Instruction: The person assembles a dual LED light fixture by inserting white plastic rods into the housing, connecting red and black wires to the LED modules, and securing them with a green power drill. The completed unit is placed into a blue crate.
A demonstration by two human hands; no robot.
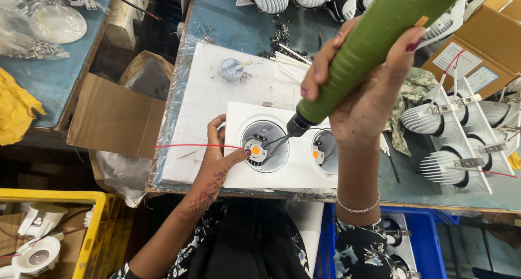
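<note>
The right hand [369, 89] is clenched around a green driver [374, 40], its fingers [320, 75] wrapped over the barrel from one side and the thumb pressed on from the other. The driver slants down past those fingers to a dark chuck, and its thin bit ends inside the left opening of a white housing [282, 176], just beside an orange chip [255, 149] seated there. Whether the bit actually touches a screw is hard to tell — the tip is small and partly shadowed.

The left hand [217, 159] lies on the housing's left edge, fingers [239, 155] loosely curled rather than gripping; the forefinger reaches over the rim of the opening and its tip sits right at the orange chip. A red wire [184, 146] runs across those fingers, from the opening out to the left, and seems pinned under them. To the far side of the bit from the left fingers, the housing's second opening holds another orange chip [315, 155].

The housing rests on a white foam slab [206, 94] on the table [228, 13]. Beyond the fingers, on the slab, stands a small pot [232, 68] of grey paste, with white sticks [287, 59] near it. Well off from the right hand lie finned lamps [456, 143] — and a cardboard box [488, 40] behind them.
</note>
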